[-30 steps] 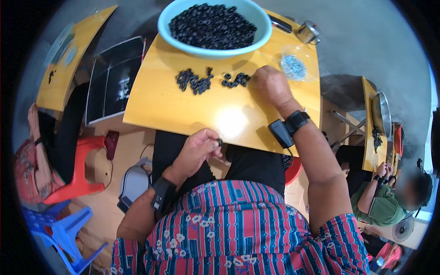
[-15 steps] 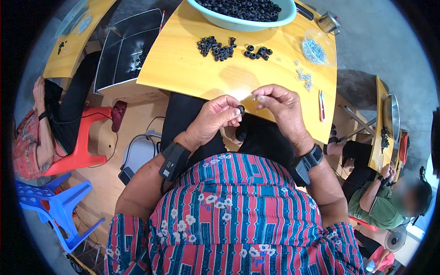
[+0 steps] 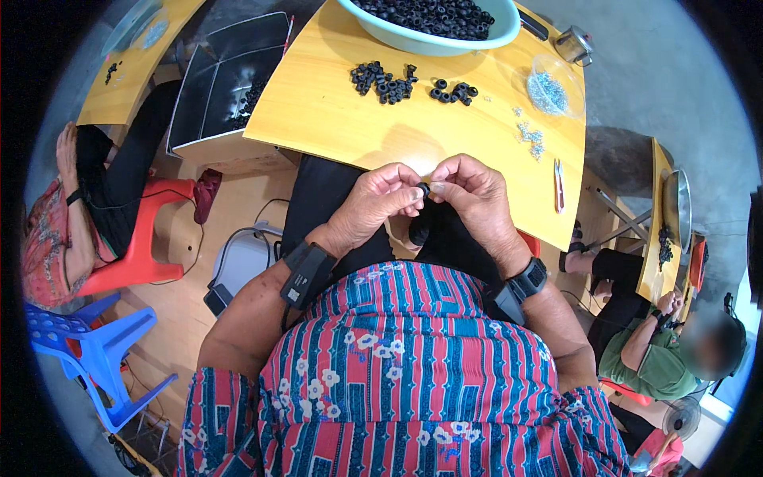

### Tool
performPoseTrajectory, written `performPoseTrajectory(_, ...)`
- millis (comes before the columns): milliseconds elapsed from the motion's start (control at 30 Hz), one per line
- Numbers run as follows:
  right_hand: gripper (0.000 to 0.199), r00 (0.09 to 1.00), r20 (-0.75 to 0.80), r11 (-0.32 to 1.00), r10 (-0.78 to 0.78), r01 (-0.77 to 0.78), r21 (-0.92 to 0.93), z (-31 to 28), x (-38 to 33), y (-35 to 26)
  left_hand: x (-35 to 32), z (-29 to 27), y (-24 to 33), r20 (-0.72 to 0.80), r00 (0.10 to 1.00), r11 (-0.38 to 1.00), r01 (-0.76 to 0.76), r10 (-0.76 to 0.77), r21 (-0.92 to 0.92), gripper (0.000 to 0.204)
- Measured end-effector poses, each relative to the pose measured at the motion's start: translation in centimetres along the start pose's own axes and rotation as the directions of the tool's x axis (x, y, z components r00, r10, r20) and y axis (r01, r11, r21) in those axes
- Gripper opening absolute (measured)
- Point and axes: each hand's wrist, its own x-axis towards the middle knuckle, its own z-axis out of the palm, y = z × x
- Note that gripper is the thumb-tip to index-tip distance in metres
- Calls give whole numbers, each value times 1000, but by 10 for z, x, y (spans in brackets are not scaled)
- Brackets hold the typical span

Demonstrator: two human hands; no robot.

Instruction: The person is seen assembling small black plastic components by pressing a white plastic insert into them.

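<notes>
The two hands were close together over the person's lap, at the near edge of the yellow table (image 3: pixel 334 119). The left hand (image 3: pixel 380 203) and the right hand (image 3: pixel 470 195) both pinched one small black ring (image 3: pixel 424 189) between their fingertips. The ring sat right in the middle, between the two hands, and each hand was just as near to it as the other. It was too small to tell which way its hole faced. Whether the right fingers also held a tiny metal bit could not be told.

Farther away on the table lay two little heaps of black rings (image 3: pixel 409 82), well apart from the hands. Beyond them stood a big pale green bowl (image 3: pixel 421 41) full of more black rings. To the far right lay a clear bag of small silver parts (image 3: pixel 547 89), with a few loose silver parts (image 3: pixel 528 135) spilled nearer. A small red tool (image 3: pixel 559 181) lay near the right edge of the table, not far from the right hand.

Both wrists wore black bands. On the left side another person sat on a red stool (image 3: pixel 135 246), and a blue plastic chair (image 3: pixel 87 350) stood nearer. On the right a person in a green shirt worked at another yellow table
</notes>
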Motion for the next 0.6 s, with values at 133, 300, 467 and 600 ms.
performPoseTrajectory(133,6,999,-16,996,-27,26,-81,3,-1,-3,0,0,0,6,1000,999,-16,16,28,11)
performPoseTrajectory(300,9,999,-4,987,-48,47,-152,0,1,-3,1,-1,0,13,1000,999,-14,14,36,11)
performPoseTrajectory(467,11,1000,-6,997,-24,24,-78,3,-1,-5,1,-2,-2,7,1000,1000,7,-7,22,12)
performPoseTrajectory(600,15,997,-13,995,-78,77,-69,1,-2,0,1,-1,-2,12,1000,1000,-1,1,28,13)
